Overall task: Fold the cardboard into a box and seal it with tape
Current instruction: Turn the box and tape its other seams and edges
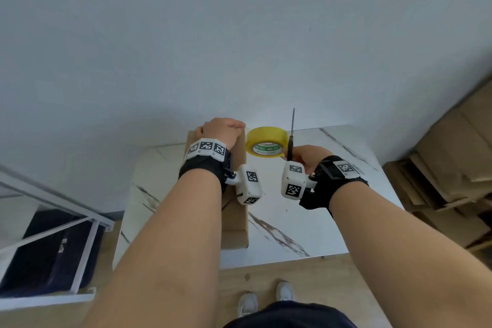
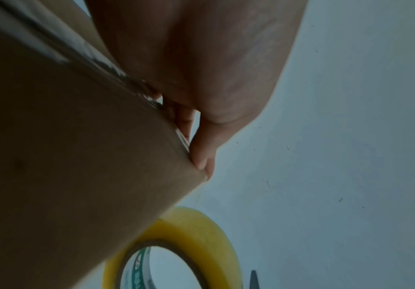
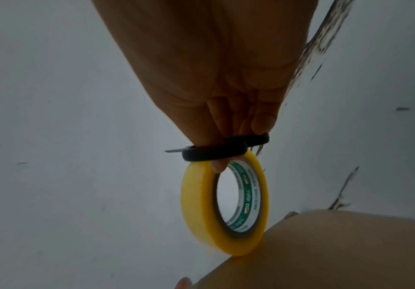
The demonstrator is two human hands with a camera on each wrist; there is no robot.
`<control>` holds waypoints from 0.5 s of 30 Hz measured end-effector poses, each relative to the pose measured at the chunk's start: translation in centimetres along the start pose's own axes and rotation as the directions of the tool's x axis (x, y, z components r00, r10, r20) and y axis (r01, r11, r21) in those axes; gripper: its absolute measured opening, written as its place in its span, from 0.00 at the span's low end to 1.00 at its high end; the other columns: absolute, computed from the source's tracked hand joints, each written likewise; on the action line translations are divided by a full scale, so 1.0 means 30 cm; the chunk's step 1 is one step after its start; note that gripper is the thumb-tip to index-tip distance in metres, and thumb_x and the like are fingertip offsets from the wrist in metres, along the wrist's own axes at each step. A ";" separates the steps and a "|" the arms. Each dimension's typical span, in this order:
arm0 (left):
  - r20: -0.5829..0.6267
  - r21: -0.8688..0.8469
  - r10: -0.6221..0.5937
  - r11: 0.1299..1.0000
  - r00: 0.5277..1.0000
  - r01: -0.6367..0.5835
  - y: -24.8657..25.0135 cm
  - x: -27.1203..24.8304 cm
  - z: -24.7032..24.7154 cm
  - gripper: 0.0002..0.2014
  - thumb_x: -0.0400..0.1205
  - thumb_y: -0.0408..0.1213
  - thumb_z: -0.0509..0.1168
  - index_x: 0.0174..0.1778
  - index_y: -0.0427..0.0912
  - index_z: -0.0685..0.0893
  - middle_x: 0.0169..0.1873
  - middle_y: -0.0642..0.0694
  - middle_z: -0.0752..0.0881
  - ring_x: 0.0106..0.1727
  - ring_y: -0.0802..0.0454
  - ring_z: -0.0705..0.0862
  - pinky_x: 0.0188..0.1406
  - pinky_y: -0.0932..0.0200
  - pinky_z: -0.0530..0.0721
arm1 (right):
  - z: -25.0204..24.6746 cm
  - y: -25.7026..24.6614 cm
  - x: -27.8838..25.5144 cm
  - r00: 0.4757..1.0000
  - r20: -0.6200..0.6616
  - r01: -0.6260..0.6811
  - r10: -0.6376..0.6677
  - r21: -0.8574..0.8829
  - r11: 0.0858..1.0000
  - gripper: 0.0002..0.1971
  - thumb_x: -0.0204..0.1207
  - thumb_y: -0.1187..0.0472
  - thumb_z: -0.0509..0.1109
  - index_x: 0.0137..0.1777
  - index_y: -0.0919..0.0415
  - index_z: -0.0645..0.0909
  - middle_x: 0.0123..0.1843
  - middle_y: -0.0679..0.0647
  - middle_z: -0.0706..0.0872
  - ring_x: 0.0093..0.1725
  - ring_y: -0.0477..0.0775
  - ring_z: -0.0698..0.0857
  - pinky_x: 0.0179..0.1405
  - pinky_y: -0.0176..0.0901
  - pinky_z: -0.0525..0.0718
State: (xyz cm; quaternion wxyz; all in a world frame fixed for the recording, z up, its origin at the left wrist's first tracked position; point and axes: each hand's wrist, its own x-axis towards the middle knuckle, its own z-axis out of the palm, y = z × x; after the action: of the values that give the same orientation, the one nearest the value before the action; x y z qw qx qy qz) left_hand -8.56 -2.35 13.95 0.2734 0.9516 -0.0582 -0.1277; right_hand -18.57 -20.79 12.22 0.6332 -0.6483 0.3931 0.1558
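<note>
A brown cardboard box (image 1: 235,218) lies lengthwise on the marble table (image 1: 319,194). My left hand (image 1: 223,130) sits at the box's far end, fingers curled over the edge. In the left wrist view the thumb (image 2: 204,152) presses the corner of the box (image 2: 65,176), where a strip of clear tape (image 2: 78,52) runs along it. A yellow tape roll (image 1: 266,145) stands on edge just right of that end. My right hand (image 1: 306,157) grips black-handled scissors (image 1: 292,130), blades together and pointing away; fingers pass through the handle loops (image 3: 214,151) close to the roll (image 3: 196,205).
Flattened cardboard (image 1: 452,168) is stacked on the floor to the right of the table. A white metal frame (image 1: 53,208) over a dark cushion stands to the left. A plain wall rises right behind the table. Bare marble lies to the right of the box.
</note>
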 end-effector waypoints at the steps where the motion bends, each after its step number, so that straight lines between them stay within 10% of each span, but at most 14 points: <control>1: -0.016 -0.005 -0.015 1.000 1.000 0.015 -0.003 0.006 -0.002 0.12 0.81 0.45 0.61 0.50 0.64 0.88 0.61 0.59 0.86 0.67 0.50 0.79 0.75 0.51 0.63 | 0.004 -0.007 -0.012 0.999 0.031 0.005 -0.008 0.072 0.997 0.10 0.80 0.63 0.70 0.37 0.63 0.77 0.31 0.55 0.78 0.28 0.51 0.75 0.21 0.34 0.75; 5: -0.059 -0.050 -0.069 0.997 0.996 0.066 -0.010 0.028 -0.008 0.13 0.81 0.44 0.60 0.50 0.64 0.89 0.62 0.55 0.86 0.66 0.47 0.80 0.73 0.48 0.71 | 0.036 -0.028 -0.039 0.983 0.156 0.062 -0.100 0.227 0.972 0.07 0.76 0.64 0.75 0.40 0.67 0.81 0.36 0.58 0.81 0.33 0.53 0.79 0.37 0.43 0.80; 15: -0.054 -0.126 -0.123 0.985 0.991 0.116 0.008 0.038 -0.004 0.13 0.78 0.42 0.62 0.52 0.62 0.89 0.63 0.53 0.85 0.66 0.42 0.80 0.71 0.46 0.75 | 0.034 -0.016 -0.076 0.895 0.447 0.013 -0.001 -0.025 1.000 0.27 0.72 0.38 0.71 0.32 0.66 0.82 0.29 0.57 0.83 0.28 0.53 0.79 0.27 0.39 0.78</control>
State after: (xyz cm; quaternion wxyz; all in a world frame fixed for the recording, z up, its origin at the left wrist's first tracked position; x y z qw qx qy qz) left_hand -7.46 -2.70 13.93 0.3248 0.9383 0.0155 -0.1179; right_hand -19.41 -19.17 14.00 0.6981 -0.6052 0.2329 0.3035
